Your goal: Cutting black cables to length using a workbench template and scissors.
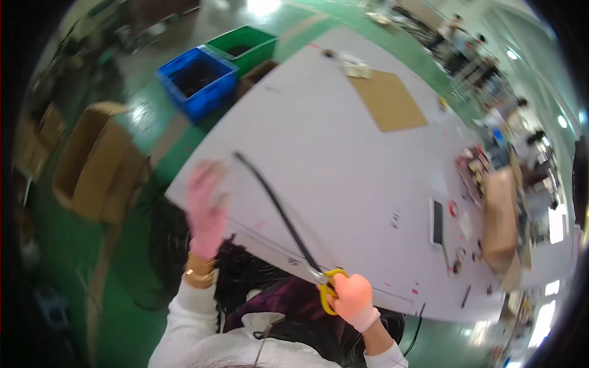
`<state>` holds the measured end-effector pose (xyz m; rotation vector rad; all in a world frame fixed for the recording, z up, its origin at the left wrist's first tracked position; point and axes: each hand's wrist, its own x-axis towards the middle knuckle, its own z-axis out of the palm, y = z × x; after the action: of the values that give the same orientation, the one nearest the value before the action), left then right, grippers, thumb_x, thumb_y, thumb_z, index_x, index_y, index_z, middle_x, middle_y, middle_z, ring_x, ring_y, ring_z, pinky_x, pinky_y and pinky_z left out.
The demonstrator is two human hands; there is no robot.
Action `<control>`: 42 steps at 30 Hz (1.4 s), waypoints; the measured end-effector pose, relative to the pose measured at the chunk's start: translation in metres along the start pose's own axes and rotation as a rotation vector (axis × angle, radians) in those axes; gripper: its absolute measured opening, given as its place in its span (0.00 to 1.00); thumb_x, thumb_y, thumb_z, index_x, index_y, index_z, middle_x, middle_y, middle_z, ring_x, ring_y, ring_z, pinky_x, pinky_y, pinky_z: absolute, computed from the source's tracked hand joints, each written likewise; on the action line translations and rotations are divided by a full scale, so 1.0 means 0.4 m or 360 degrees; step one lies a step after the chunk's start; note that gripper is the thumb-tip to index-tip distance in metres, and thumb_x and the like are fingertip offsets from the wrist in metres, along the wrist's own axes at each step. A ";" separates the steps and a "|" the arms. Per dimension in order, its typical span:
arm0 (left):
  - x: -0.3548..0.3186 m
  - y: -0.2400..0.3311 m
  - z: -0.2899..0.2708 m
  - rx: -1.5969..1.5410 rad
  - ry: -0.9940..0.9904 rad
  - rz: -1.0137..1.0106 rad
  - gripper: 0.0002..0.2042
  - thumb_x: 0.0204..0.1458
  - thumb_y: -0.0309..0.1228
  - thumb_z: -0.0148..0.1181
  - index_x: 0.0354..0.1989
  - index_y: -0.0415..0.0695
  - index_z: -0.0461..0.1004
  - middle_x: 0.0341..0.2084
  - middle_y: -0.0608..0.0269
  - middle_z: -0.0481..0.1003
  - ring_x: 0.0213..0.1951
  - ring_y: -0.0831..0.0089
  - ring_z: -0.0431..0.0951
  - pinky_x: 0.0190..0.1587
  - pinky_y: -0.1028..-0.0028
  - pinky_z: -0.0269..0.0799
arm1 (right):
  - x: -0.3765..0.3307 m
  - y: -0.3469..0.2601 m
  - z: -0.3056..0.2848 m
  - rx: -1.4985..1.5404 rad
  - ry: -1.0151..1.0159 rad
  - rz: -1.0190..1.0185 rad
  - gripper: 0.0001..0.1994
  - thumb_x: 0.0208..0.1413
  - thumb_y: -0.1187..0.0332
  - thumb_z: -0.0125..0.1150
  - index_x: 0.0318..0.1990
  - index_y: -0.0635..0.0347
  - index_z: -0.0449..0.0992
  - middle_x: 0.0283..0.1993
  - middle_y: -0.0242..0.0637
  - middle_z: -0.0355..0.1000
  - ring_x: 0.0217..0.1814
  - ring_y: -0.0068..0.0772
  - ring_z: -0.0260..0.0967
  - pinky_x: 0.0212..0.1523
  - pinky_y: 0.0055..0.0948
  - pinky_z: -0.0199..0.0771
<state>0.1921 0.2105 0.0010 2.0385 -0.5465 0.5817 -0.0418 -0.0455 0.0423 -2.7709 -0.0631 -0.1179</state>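
My left hand (207,205), in a pink glove, is raised over the table's left edge. Its fingers are stretched out and somewhat blurred, with nothing seen in them. A long black strip (277,205) slants from near that hand down toward my right hand (354,299), which wears an orange-pink glove. My right hand is closed on a pair of yellow-handled scissors (326,297). The scissors' metal part meets the strip's lower end near the table's front edge. Whether the blades are cutting into the strip is too small to tell.
The white table (343,178) carries a brown cardboard sheet (389,101) at the back and a dark flat device (437,222) at right. A cardboard box (500,214) stands on its right side. Blue (197,83) and green (245,49) bins stand on the floor beyond its left edge.
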 end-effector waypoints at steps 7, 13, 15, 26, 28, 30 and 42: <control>0.073 0.011 0.082 -0.0086 -0.0489 0.0606 0.10 0.55 0.42 0.61 0.33 0.49 0.76 0.34 0.64 0.76 0.45 0.61 0.75 0.64 0.56 0.61 | -0.003 -0.010 0.016 0.0038 -0.0190 -0.0105 0.18 0.42 0.65 0.79 0.27 0.58 0.69 0.19 0.40 0.64 0.21 0.49 0.59 0.22 0.42 0.60; 0.047 -0.029 0.041 0.0195 -0.0275 0.0587 0.20 0.54 0.44 0.63 0.14 0.51 0.65 0.15 0.69 0.66 0.23 0.66 0.70 0.36 0.68 0.68 | -0.026 0.087 -0.016 0.0335 -0.0216 0.0349 0.06 0.50 0.78 0.66 0.32 0.64 0.73 0.22 0.35 0.77 0.15 0.20 0.65 0.19 0.24 0.64; 0.040 -0.065 0.011 0.0277 -0.0127 0.0496 0.21 0.54 0.44 0.63 0.13 0.51 0.64 0.14 0.69 0.65 0.22 0.66 0.69 0.32 0.69 0.65 | -0.010 0.087 -0.016 0.0352 -0.0223 0.0364 0.08 0.48 0.76 0.68 0.31 0.63 0.72 0.21 0.35 0.74 0.15 0.25 0.65 0.19 0.27 0.63; 0.018 -0.113 -0.004 0.0650 -0.0357 0.0115 0.18 0.56 0.48 0.59 0.19 0.50 0.72 0.23 0.67 0.71 0.32 0.65 0.73 0.43 0.66 0.65 | 0.063 0.002 0.044 -0.0160 -0.0287 -0.0142 0.20 0.39 0.66 0.79 0.27 0.59 0.67 0.18 0.39 0.62 0.20 0.50 0.61 0.23 0.44 0.59; 0.025 -0.120 -0.024 0.0570 -0.0398 0.0094 0.19 0.55 0.49 0.60 0.19 0.50 0.73 0.22 0.67 0.71 0.32 0.65 0.73 0.44 0.65 0.65 | 0.063 0.008 0.046 -0.0150 -0.0293 -0.0143 0.20 0.39 0.66 0.79 0.28 0.59 0.67 0.18 0.39 0.62 0.20 0.49 0.61 0.23 0.43 0.59; 0.034 -0.129 -0.043 0.0485 -0.0443 0.0073 0.19 0.54 0.49 0.61 0.19 0.49 0.74 0.21 0.67 0.71 0.32 0.65 0.73 0.44 0.65 0.65 | 0.067 0.003 0.044 -0.0139 -0.0302 -0.0137 0.20 0.39 0.66 0.79 0.28 0.59 0.68 0.18 0.39 0.62 0.20 0.49 0.62 0.23 0.43 0.60; 0.035 -0.177 -0.065 0.0174 -0.0466 0.0138 0.16 0.42 0.39 0.64 0.09 0.49 0.68 0.16 0.68 0.69 0.30 0.66 0.73 0.42 0.66 0.66 | 0.095 -0.016 0.040 -0.0134 -0.0411 -0.0107 0.18 0.40 0.68 0.78 0.29 0.60 0.68 0.19 0.39 0.64 0.21 0.48 0.64 0.23 0.41 0.61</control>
<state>0.2395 0.2649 -0.0249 2.2288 -0.7936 0.3708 -0.0033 -0.0325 0.0330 -2.8520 -0.2223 0.2257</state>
